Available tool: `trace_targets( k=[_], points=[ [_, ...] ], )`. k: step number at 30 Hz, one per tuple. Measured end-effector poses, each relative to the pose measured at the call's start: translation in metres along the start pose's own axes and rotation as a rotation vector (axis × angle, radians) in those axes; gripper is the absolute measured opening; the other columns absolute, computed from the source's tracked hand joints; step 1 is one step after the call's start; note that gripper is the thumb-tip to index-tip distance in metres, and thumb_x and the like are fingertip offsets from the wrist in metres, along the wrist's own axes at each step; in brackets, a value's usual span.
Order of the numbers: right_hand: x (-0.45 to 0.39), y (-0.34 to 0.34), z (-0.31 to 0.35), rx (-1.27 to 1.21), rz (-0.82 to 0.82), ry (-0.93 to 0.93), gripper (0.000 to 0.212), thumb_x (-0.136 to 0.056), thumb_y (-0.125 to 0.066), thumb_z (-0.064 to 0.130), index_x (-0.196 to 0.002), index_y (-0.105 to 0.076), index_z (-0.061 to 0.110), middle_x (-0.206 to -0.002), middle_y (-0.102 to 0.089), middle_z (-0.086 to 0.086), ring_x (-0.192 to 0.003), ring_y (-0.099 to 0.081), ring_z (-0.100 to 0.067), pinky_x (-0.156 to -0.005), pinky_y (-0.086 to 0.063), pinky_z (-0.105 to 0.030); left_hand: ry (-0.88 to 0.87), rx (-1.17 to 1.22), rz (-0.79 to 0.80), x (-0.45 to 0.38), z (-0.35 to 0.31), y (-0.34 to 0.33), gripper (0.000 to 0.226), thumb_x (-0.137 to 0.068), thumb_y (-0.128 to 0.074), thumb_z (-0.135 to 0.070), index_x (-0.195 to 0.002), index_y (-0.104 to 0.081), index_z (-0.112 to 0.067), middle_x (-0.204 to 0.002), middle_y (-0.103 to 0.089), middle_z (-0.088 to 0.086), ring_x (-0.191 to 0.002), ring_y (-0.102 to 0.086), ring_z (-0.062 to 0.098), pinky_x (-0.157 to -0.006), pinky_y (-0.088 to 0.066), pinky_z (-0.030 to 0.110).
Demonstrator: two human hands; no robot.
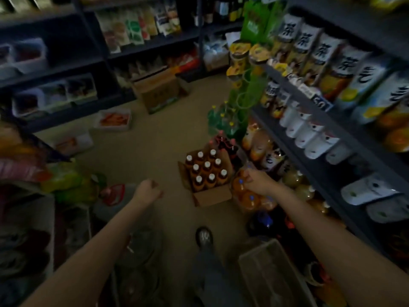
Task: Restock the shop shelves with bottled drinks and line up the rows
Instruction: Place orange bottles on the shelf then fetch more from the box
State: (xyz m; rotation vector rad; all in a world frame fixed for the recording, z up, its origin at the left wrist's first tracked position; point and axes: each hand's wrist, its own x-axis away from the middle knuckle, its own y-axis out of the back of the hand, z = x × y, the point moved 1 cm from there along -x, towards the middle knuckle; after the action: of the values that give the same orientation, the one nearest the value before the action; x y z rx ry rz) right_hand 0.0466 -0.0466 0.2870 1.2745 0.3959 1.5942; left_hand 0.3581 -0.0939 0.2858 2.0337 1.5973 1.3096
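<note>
Materials, dim shop aisle: card, plastic, painted metal, mostly blurred.

We see an open carton (210,196) of matt brown cardboard at centre, its bottles (207,171) glossy amber plastic with smooth white caps. Right of it, the shrink-wrapped pack (245,198) of orange bottles looks shiny clear film, the right hand (257,181) resting on it. Shelving (332,122) at right reads as dark matt painted metal; the drink cartons (345,69) at upper right look like smooth printed paperboard. Floor (155,140) is dull, matt beige. Tub (272,275) at lower right looks matt plastic. We cannot tell finishes at the blurred left.
</note>
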Motion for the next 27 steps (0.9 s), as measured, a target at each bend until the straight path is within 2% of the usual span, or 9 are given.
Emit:
trace_targets(
  k=[3,6,9,11,14,18,21,23,27],
  points=[
    [-0.057,-0.003,0.011,-0.055,0.024,0.016,0.011,-0.091,-0.049,0.011,-0.102,-0.05,0.01,-0.09,-0.049,0.0,-0.094,-0.046,-0.017,-0.079,-0.039,-0.026,0.032,0.045,0.006,-0.049,-0.015,-0.003,0.014,-0.091,-0.049,-0.001,-0.099,-0.058,0.006,-0.107,-0.063,0.027,-0.088,-0.061,0.032,-0.065,-0.042,0.026],
    [-0.117,-0.005,0.011,-0.033,0.047,0.001,0.011,-0.092,-0.046,0.011,-0.098,-0.056,0.007,-0.094,-0.052,-0.003,-0.09,-0.05,-0.02,-0.072,-0.037,-0.025,0.074,0.027,0.044,-0.105,-0.027,-0.007,0.008,-0.091,-0.05,-0.002,-0.091,-0.058,0.0,-0.109,-0.062,0.028,-0.073,-0.06,0.028,-0.051,-0.042,0.018],
    [-0.187,-0.035,0.0,-0.043,0.097,0.028,0.015,-0.087,-0.054,0.022,-0.096,-0.058,0.011,-0.1,-0.061,-0.005,-0.096,-0.06,-0.026,-0.077,-0.05,-0.037,0.086,-0.048,0.111,-0.149,-0.035,-0.016,0.024,-0.092,-0.051,-0.006,-0.112,-0.056,0.005,-0.113,-0.062,0.022,-0.103,-0.059,0.034,-0.07,-0.045,0.028],
    [-0.232,-0.065,-0.006,0.019,0.138,0.037,0.023,-0.087,-0.053,0.029,-0.105,-0.058,0.016,-0.111,-0.06,-0.008,-0.104,-0.058,-0.028,-0.086,-0.049,-0.043,0.061,-0.109,0.146,-0.179,-0.034,-0.03,0.028,-0.092,-0.05,-0.009,-0.117,-0.054,0.002,-0.116,-0.061,0.018,-0.11,-0.057,0.031,-0.081,-0.042,0.028],
    [-0.284,-0.118,-0.009,0.082,0.228,0.023,0.038,-0.094,-0.046,0.017,-0.131,-0.044,0.013,-0.137,-0.043,-0.017,-0.125,-0.043,-0.036,-0.103,-0.037,-0.048,0.053,-0.132,0.17,-0.217,-0.014,-0.061,0.031,-0.092,-0.051,-0.017,-0.117,-0.053,0.001,-0.112,-0.062,0.019,-0.106,-0.059,0.032,-0.08,-0.04,0.024],
    [-0.324,-0.171,-0.006,0.25,0.325,0.002,0.045,-0.097,-0.037,0.016,-0.142,-0.031,0.016,-0.146,-0.024,-0.018,-0.135,-0.026,-0.04,-0.108,-0.027,-0.05,0.056,-0.109,0.172,-0.256,0.025,-0.1,0.048,-0.082,-0.046,-0.033,-0.116,-0.048,0.0,-0.102,-0.064,0.022,-0.096,-0.061,0.034,-0.084,-0.043,0.034],
    [-0.348,-0.196,-0.017,0.29,0.252,-0.024,0.036,-0.097,-0.036,0.01,-0.133,-0.04,0.008,-0.137,-0.037,-0.019,-0.126,-0.038,-0.036,-0.099,-0.035,-0.042,0.031,-0.077,0.113,-0.284,0.045,-0.123,0.027,-0.091,-0.049,-0.014,-0.114,-0.049,-0.001,-0.096,-0.065,0.019,-0.091,-0.062,0.034,-0.081,-0.045,0.034],
    [-0.356,-0.204,-0.025,0.314,0.218,-0.039,0.039,-0.098,-0.036,0.008,-0.137,-0.033,0.007,-0.136,-0.038,-0.02,-0.122,-0.043,-0.035,-0.094,-0.039,-0.04,0.031,-0.014,0.109,-0.298,0.055,-0.137,0.027,-0.089,-0.05,-0.015,-0.113,-0.05,-0.003,-0.091,-0.062,0.012,-0.086,-0.062,0.028,-0.078,-0.047,0.034],
    [-0.364,-0.2,-0.034,0.317,0.217,0.003,0.055,-0.095,-0.044,0.009,-0.145,-0.022,0.011,-0.127,-0.05,-0.017,-0.112,-0.052,-0.033,-0.077,-0.044,-0.039,0.134,0.198,0.153,-0.308,0.053,-0.16,0.016,-0.097,-0.037,-0.004,-0.086,-0.048,-0.007,-0.072,-0.052,0.007,-0.066,-0.046,0.012,-0.051,-0.042,0.011]
  ],
)
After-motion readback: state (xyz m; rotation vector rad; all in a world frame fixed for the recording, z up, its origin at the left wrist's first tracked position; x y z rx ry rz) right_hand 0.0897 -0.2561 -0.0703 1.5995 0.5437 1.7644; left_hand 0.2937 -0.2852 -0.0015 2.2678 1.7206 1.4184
